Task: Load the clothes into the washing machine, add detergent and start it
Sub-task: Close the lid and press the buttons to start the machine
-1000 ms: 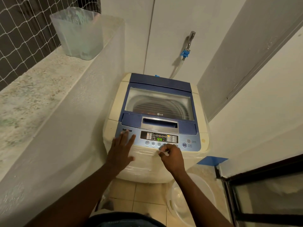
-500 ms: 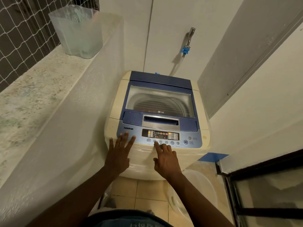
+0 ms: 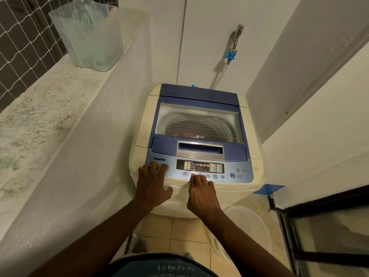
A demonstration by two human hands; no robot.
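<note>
A cream top-load washing machine (image 3: 143, 124) with a blue lid (image 3: 199, 96) stands against the wall. The lid is shut, and through its window (image 3: 199, 120) I see the drum with something reddish at the bottom. The control panel (image 3: 235, 172) has a lit display (image 3: 201, 167) and a row of round buttons. My left hand (image 3: 152, 182) lies flat, fingers spread, on the panel's left end. My right hand (image 3: 201, 191) rests at the panel's front edge, one fingertip touching a button under the display. Both hands hold nothing.
A frosted plastic bin (image 3: 87, 35) stands on the stone ledge (image 3: 40, 108) to the left. A tap with a blue hose fitting (image 3: 230, 54) is on the wall behind. A pale plastic basin (image 3: 245, 230) lies on the tiled floor at right, beside a dark-framed glass door (image 3: 327, 232).
My right hand has opened from a curled fist and moved left along the button row. The display changed from green digits to small red lights. My left hand slid slightly toward me.
</note>
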